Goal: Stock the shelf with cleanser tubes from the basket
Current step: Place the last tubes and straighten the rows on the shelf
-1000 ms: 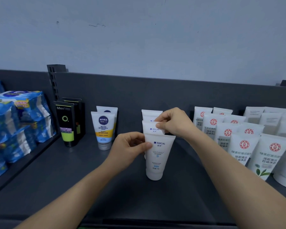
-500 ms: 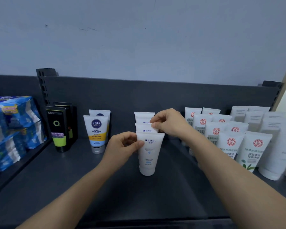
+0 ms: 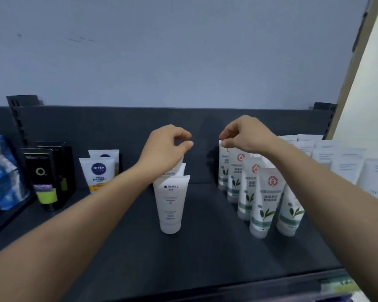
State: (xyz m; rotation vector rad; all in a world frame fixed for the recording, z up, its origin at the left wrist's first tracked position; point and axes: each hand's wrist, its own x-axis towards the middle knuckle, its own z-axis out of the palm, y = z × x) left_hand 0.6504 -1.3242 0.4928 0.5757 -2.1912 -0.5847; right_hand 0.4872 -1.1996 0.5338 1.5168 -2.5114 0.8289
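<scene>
The right hand's [image 3: 247,134] grip is pinched together on the crimped top edge of the rearmost leaf-print tube [image 3: 223,168]. This tube stands on its cap, long axis upright, crimp pointing up. In front of that grip, the rest of the leaf-print tubes [image 3: 265,199] run toward the shelf's [image 3: 129,247] front edge, each with a round red seal, green leaves and Chinese lettering too blurred to read.

To the left of it, well apart, the left hand [image 3: 164,149] is curled, thumb tip near forefinger, with nothing visible between them. It sits over the rear of a row of white cleanser tubes; whether it touches them cannot be told. Below this grip the front cleanser tube [image 3: 170,203] reads "MANTING" in blue and stands cap-down, upright, label facing the person.

Further left are a tube reading "NIVEA SKIN ENERGY" [image 3: 97,175], a black box [image 3: 42,179] marked "Men" with a ring, and blue packets [image 3: 0,171]. Right of the right grip stand plain white tubes [image 3: 345,164], their print unreadable.
</scene>
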